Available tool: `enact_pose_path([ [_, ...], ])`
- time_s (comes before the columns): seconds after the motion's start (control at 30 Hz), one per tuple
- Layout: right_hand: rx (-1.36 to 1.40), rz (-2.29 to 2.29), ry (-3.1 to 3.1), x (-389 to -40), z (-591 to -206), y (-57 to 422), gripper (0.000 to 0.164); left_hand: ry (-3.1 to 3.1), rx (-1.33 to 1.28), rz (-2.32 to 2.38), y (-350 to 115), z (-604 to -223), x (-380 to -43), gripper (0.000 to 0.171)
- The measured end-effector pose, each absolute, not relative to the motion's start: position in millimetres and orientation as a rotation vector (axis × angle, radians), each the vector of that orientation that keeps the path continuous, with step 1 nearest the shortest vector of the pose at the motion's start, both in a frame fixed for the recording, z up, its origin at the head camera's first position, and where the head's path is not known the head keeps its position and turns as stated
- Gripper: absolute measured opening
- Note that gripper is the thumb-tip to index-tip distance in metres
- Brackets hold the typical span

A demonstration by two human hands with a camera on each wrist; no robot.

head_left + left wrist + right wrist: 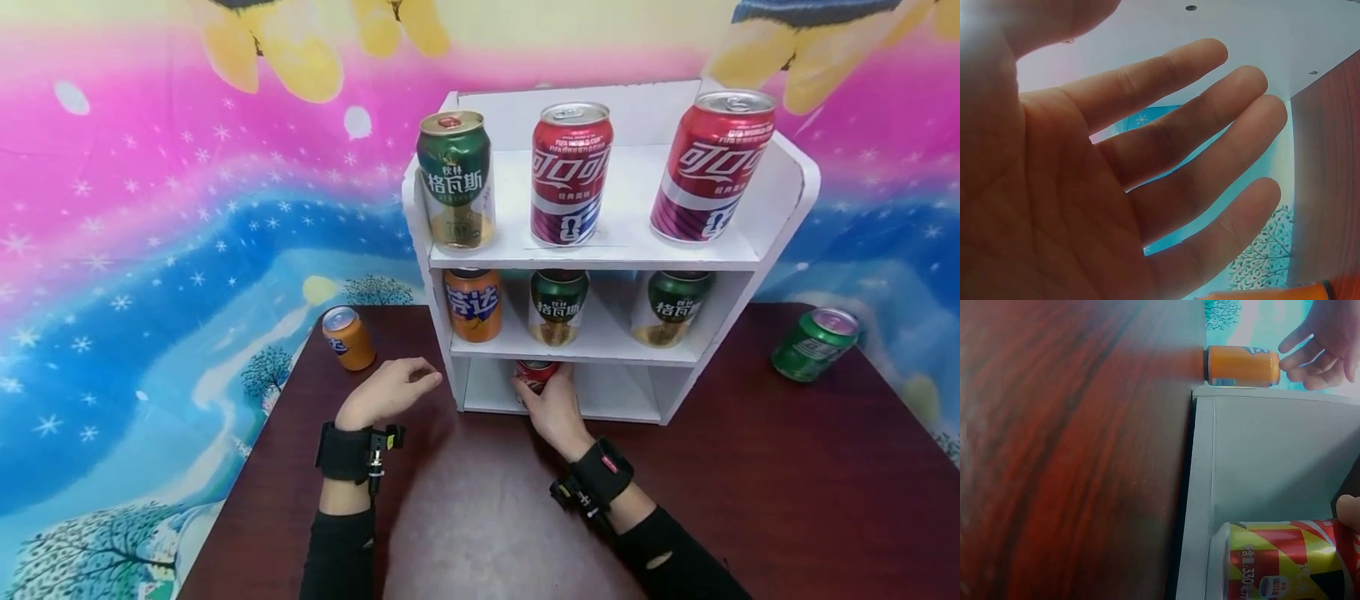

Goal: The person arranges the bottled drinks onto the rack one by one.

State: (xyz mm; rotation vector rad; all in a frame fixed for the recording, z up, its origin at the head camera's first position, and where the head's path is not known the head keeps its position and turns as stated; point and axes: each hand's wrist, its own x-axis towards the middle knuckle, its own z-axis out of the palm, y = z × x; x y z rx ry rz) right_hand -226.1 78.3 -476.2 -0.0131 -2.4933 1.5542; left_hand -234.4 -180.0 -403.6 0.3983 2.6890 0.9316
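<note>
On the bottom level of a white three-level shelf [686,392], my right hand [557,412] grips a red soda can [534,372], thumb and fingers on either side. The right wrist view shows the lower part of this red-and-yellow can [1285,559] upright near the shelf's front edge, with a thumb tip [1349,511] against it. The middle level hides its top from the head camera. My left hand [386,393] hovers left of the shelf, holding nothing; its fingers [1191,122] are spread and loosely straight. Closest to it stands an orange soda can [349,340] on the table.
A green can [816,345] stands right of the shelf on the dark wooden table [810,500]. The top level holds a green-gold can [456,182] and two red cola cans [572,175]. An orange can [473,305] and two green-gold cans [558,307] occupy the middle level.
</note>
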Motion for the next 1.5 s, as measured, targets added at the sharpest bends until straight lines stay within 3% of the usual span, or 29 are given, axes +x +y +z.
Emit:
enact_pose_path([
  [0.23, 0.102, 1.600, -2.536, -232, -469, 91, 0.082, 2.706, 0.419, 0.912, -180, -402, -233, 0.033],
  [0.5, 0.366, 1.656, -2.631, -245, -472, 113, 0.064, 2.682, 0.433, 0.926, -183, -401, -234, 0.033],
  [1.5, 0.325, 1.596, -2.698, -244, -472, 83, 0.070, 2.715, 0.423, 0.897, -182, -403, -236, 0.034],
])
